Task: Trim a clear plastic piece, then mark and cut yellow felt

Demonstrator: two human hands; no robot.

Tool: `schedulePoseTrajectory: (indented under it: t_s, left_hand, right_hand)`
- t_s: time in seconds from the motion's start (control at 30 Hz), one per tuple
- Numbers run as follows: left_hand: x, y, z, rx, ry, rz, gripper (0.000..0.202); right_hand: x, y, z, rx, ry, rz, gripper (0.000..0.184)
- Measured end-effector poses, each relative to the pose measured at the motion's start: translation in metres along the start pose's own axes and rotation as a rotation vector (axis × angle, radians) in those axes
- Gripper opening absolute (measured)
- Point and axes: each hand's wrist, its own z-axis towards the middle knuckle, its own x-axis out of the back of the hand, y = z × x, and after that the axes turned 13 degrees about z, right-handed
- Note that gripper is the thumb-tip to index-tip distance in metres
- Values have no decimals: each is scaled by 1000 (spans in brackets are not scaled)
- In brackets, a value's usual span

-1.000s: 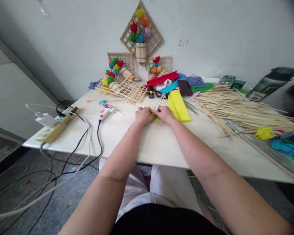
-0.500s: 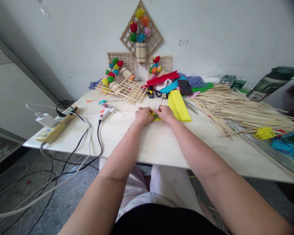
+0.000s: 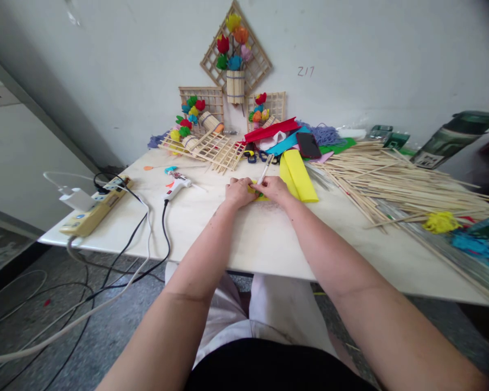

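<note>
My right hand (image 3: 275, 189) is closed round a white pen (image 3: 264, 171), which tilts up and away with its lower end at the yellow piece. Beside it, my left hand (image 3: 239, 193) presses down on a small yellow sheet (image 3: 262, 199), fingers bent over its left side. A small green piece lies on this sheet between the hands, mostly hidden by the fingers. Just right of my right hand is a larger folded yellow sheet (image 3: 298, 176).
Left are a white glue gun (image 3: 176, 187) and a power strip (image 3: 98, 209) with trailing cables. Behind lie stick lattices with bright flowers (image 3: 215, 149), scissors (image 3: 257, 156) and a phone (image 3: 307, 145). Many thin wooden sticks (image 3: 391, 179) and a dark bottle (image 3: 454, 138) are at right.
The pen in my right hand has tilted slightly, its upper end shifting a little. My left hand stays on the yellow sheet.
</note>
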Motion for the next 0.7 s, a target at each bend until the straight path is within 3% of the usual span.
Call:
schedulePoseTrajectory:
  t_s: [0.37,0.7]
  left_hand:
    - [-1,0,0,5,15,-12,47]
    - [4,-1,-1,4,-41,-5,47]
  right_hand:
    - [-1,-1,0,-19,11,-8,40]
    - [0,3,0,20,-12,69,38]
